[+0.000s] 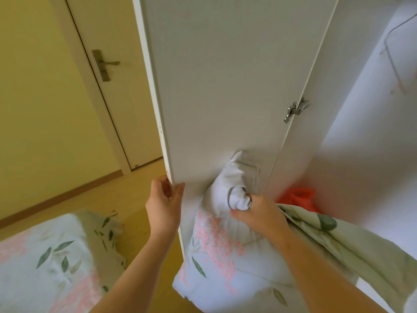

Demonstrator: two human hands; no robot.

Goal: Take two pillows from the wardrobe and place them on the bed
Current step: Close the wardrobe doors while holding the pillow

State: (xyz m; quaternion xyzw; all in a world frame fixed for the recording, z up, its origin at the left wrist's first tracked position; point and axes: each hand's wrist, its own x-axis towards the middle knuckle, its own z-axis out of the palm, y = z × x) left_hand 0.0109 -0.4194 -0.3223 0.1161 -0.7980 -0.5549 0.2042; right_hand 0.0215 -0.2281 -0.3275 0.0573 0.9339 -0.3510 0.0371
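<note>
Left hand [163,204] pinching lower edge of open white wardrobe door [212,86] between thumb and fingers, right hand [257,213] fisted on bunched corner of white floral-print pillow [216,251] hanging beside door, floral-covered bed [45,263] lower left.

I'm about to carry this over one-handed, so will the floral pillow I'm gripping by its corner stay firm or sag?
Likely to sag: the floral pillow already droops below the right hand, which bunches only a corner. It looks puffy and probably light. Its loose cover may slip, so the bunched grip could work loose.
</note>
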